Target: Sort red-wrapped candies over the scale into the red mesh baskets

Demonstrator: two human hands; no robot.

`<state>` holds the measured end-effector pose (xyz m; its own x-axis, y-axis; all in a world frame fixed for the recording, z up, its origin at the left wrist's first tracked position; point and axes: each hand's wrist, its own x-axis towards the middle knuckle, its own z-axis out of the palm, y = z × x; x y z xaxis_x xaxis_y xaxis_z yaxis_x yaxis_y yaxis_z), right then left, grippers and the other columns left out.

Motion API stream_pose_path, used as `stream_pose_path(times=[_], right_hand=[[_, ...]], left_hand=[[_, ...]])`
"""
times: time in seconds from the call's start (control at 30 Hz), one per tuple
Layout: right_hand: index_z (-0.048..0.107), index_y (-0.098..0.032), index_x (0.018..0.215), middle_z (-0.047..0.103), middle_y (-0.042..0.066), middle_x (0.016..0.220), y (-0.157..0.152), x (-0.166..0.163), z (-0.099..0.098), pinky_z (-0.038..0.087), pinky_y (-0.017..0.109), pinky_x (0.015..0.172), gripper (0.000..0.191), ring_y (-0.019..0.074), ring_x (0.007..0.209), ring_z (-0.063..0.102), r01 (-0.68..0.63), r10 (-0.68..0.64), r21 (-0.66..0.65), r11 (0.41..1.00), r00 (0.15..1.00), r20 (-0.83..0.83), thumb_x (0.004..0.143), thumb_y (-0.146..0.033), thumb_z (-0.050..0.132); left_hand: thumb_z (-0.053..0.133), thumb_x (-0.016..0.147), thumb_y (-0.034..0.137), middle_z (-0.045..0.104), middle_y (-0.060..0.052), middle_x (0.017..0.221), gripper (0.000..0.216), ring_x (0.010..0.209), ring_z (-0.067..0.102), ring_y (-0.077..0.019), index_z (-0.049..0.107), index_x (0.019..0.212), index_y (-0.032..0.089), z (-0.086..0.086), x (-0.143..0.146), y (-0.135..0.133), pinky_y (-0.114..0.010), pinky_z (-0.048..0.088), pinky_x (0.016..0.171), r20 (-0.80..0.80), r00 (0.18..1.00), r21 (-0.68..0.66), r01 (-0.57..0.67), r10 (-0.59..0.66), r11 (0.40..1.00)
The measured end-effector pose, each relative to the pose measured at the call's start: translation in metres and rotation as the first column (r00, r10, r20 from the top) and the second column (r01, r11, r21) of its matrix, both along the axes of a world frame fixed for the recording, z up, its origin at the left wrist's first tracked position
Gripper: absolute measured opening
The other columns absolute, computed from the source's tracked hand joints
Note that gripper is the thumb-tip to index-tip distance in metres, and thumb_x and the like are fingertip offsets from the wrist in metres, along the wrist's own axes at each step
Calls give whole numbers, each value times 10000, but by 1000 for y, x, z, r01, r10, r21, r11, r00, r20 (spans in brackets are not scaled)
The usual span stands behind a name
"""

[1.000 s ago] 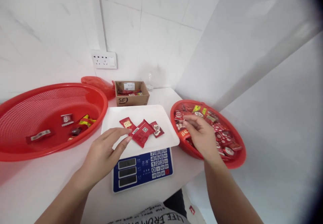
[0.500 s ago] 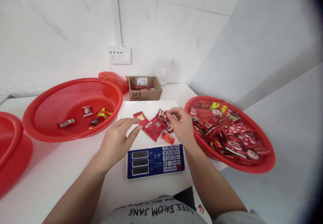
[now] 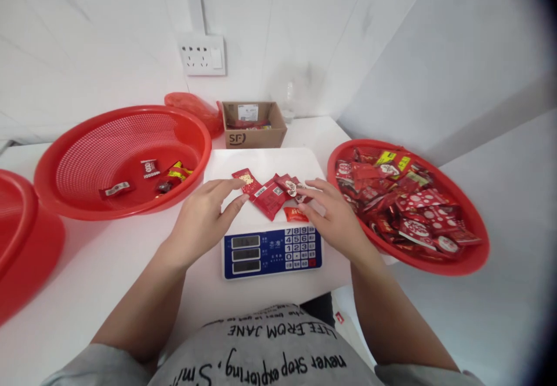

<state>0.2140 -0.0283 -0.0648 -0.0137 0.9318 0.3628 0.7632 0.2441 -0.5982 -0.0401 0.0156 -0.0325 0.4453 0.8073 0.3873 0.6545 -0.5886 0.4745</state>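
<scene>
Several red candy packets (image 3: 270,193) lie on the white pan (image 3: 261,162) of a blue-faced scale (image 3: 272,252). My left hand (image 3: 204,220) rests at the pan's left front, fingers stretched toward the packets and holding nothing. My right hand (image 3: 333,215) lies flat at the pan's right front, fingers spread, tips touching the rightmost packets, with a small orange-red packet (image 3: 296,215) just beside it. A red basket (image 3: 472,255) at the right is filled with several wrapped candies (image 3: 391,200).
A large red mesh basket (image 3: 87,136) at the left holds a few candies (image 3: 150,168). Another red basin (image 3: 17,241) sits at the far left edge. A small cardboard box (image 3: 255,125) and a red bag (image 3: 194,107) stand at the back wall under a socket (image 3: 202,54).
My right hand came from the right basket to the scale pan, set down candy packets and now lies flat beside them. My left hand stayed at the pan's left. The view shifted.
</scene>
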Motion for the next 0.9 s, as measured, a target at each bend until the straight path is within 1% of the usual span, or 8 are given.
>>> stream_pose_path(times=[0.07, 0.2, 0.43, 0.53, 0.63, 0.77, 0.83, 0.9], right_hand=[[650, -268, 1107, 565, 72, 1263, -5, 0, -5, 344, 544, 1040, 275, 279, 1257, 437, -38, 40, -27, 999, 995, 90, 859, -315, 540], [592, -277, 1222, 495, 67, 1367, -6, -6, -14, 309, 570, 1059, 354, 305, 1320, 354, -38, 46, -59, 998, 990, 137, 879, -326, 516], [472, -237, 1353, 439, 94, 1425, 8, -11, -14, 245, 631, 1052, 491, 380, 1355, 268, 1, 27, -132, 991, 977, 211, 892, -407, 473], [468, -255, 1350, 451, 84, 1419, 17, -10, -16, 240, 653, 1036, 497, 393, 1347, 274, 16, 10, -122, 992, 977, 214, 893, -449, 460], [490, -297, 1323, 491, 49, 1386, 28, -8, -19, 241, 648, 1036, 444, 381, 1334, 299, 31, -14, -75, 997, 975, 221, 899, -426, 462], [534, -262, 1291, 550, 88, 1321, 41, -7, -19, 244, 713, 978, 400, 430, 1294, 339, 76, -52, -72, 994, 954, 294, 913, -353, 441], [551, -251, 1275, 571, 94, 1295, 44, -7, -17, 244, 734, 960, 388, 442, 1280, 353, 80, -56, -75, 994, 957, 285, 915, -345, 438], [548, -249, 1275, 582, 83, 1283, 42, -6, -12, 262, 714, 973, 386, 427, 1275, 372, 63, -40, -82, 995, 966, 256, 916, -346, 442]], left_hand=[[484, 912, 344, 669, -84, 1098, 292, 975, 636, -237, 590, 1136, 189, -1, 1, 1, -384, 526, 813, -37, 999, -15, 20, -21, 1000], [497, 909, 328, 647, -101, 1141, 307, 1053, 599, -242, 576, 1159, 169, -4, 4, 2, -405, 497, 878, -89, 993, -10, 83, -84, 996], [499, 911, 305, 584, -116, 1234, 353, 1160, 530, -237, 520, 1232, 158, -10, 5, 5, -413, 437, 978, -170, 971, 9, 170, -166, 985], [495, 912, 322, 573, -114, 1249, 361, 1188, 510, -245, 509, 1241, 174, -12, 5, 5, -440, 417, 999, -188, 966, -3, 178, -175, 984], [492, 912, 339, 568, -125, 1249, 377, 1203, 496, -250, 504, 1248, 168, -13, 6, 6, -445, 405, 1010, -207, 961, -20, 182, -182, 983], [502, 908, 339, 551, -127, 1275, 392, 1230, 471, -244, 502, 1257, 160, -14, 7, 7, -429, 390, 1030, -213, 960, -28, 179, -181, 983], [501, 908, 340, 544, -120, 1289, 388, 1240, 463, -249, 500, 1256, 171, -15, 8, 8, -444, 390, 1029, -216, 960, -37, 176, -180, 984], [499, 907, 345, 537, -121, 1298, 384, 1244, 459, -259, 500, 1253, 177, -16, 7, 8, -460, 390, 1025, -216, 960, -44, 174, -180, 984]])
